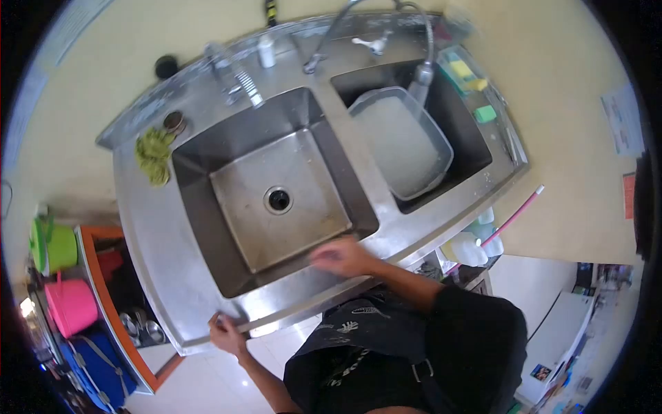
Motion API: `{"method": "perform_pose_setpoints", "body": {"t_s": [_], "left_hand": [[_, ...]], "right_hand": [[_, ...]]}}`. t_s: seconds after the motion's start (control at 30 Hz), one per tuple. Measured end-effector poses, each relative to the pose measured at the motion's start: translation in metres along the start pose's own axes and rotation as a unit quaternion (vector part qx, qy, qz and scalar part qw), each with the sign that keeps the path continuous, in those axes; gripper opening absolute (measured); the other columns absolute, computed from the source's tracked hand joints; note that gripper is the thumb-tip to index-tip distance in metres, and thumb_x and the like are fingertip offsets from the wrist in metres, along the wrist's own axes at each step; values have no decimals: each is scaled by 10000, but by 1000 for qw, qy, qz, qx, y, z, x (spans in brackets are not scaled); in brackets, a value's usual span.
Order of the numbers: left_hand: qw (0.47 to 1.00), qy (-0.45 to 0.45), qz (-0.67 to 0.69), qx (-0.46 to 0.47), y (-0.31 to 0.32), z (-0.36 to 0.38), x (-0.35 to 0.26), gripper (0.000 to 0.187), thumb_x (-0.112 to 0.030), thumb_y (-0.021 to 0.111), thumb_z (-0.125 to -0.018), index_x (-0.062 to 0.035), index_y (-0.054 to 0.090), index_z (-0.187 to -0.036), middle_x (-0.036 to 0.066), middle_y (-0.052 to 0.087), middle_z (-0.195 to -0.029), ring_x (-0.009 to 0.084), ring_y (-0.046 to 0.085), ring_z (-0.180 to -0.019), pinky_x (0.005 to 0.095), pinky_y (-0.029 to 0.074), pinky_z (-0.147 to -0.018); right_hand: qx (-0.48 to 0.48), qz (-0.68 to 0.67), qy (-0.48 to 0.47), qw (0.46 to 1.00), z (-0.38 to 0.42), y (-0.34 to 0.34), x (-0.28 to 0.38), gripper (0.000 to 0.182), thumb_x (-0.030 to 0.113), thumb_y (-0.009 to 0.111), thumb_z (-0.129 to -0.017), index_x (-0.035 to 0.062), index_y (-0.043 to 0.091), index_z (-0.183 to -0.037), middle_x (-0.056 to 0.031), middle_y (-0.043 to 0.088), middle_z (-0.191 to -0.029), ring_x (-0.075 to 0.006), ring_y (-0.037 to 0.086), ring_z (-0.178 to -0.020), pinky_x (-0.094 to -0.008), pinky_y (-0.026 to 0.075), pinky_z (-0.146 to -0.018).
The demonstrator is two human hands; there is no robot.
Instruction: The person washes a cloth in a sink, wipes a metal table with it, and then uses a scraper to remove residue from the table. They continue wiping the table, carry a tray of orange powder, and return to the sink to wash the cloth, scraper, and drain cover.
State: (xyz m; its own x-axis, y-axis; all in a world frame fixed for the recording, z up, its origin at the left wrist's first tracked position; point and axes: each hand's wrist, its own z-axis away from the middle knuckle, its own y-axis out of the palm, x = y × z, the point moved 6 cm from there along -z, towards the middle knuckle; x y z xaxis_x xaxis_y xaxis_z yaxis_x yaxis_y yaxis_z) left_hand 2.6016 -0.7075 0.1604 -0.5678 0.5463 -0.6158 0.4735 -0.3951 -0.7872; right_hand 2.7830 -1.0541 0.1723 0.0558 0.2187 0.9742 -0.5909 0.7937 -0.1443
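My left hand (226,335) is at the front edge of the stainless steel sink counter (155,234), its fingers curled against the rim. Over the front wall of the left basin (286,165) is my right hand (345,256), smeared by motion. Whether it holds anything does not show. The left basin has bare, wet-looking steel walls and a round drain (278,200). A translucent plastic tub (447,153) with cloudy water sits tilted in the right basin (465,148). A hose spray head (423,74) hangs at that tub's back corner.
A green cloth (153,155) and a small brown cup (174,123) lie left of the basin. Behind it stand a spring-hose faucet (241,79) and a white bottle (266,52). Sponges (485,114) line the right side. Jugs (463,250) and a pink-handled stick (514,215) stand lower right.
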Motion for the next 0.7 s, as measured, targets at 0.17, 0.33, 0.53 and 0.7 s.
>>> {"method": "perform_pose_setpoints", "body": {"t_s": [0.17, 0.33, 0.53, 0.7], "left_hand": [[989, -84, 105, -64, 42, -44, -88, 344, -300, 523, -931, 27, 619, -978, 65, 556, -742, 166, 509, -682, 322, 422, -604], [907, 64, 275, 314, 263, -36, -388, 263, -239, 502, -938, -40, 668, -981, -22, 560, -741, 71, 499, -659, 227, 392, -588], [822, 355, -89, 436, 608, -79, -519, 518, -407, 325, -923, -2, 602, -1090, 251, 561, -1166, 425, 484, -1132, 444, 393, -965], [855, 221, -106, 457, 686, -63, -547, 596, -473, 313, -928, 12, 606, -1112, 256, 546, -1200, 411, 469, -1174, 455, 362, -1016]], "right_hand": [[-535, -419, 90, 728, 149, -284, -131, 179, 179, 435, -915, 48, 550, -956, -61, 565, -816, -181, 557, -762, -345, 492, -710], [-613, -402, 164, 660, 128, -405, -232, 372, 295, 419, -906, 13, 516, -1130, -119, 562, -1099, -233, 535, -900, -377, 438, -809], [-600, -418, 425, 534, 110, -374, -294, 684, 459, 470, -862, -31, 400, -1334, -204, 453, -1340, -338, 484, -1176, -457, 385, -981], [-575, -236, 563, 545, 136, -392, -404, 498, 328, 536, -811, -29, 550, -1157, -196, 571, -1151, -299, 563, -1024, -413, 445, -864]]}}
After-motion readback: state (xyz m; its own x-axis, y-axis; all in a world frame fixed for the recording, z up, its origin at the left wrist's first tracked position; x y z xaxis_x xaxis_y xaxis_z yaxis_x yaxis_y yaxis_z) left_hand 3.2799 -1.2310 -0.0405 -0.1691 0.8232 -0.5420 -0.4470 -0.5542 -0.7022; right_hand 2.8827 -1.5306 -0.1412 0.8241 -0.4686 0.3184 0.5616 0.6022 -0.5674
